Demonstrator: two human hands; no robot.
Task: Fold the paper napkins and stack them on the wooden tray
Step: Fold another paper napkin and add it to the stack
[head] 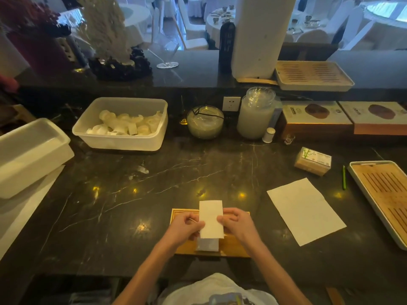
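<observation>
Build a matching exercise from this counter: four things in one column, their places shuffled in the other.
Things
1. folded napkin
2. flat napkin
3. pen
4. napkin stack

Places
A. spread on the counter, right of the wooden tray
B. on the wooden tray
C. pinched by left hand and right hand
D. just left of the slatted tray, at its far corner

Pairs: 1-C, 2-A, 3-D, 4-B
</observation>
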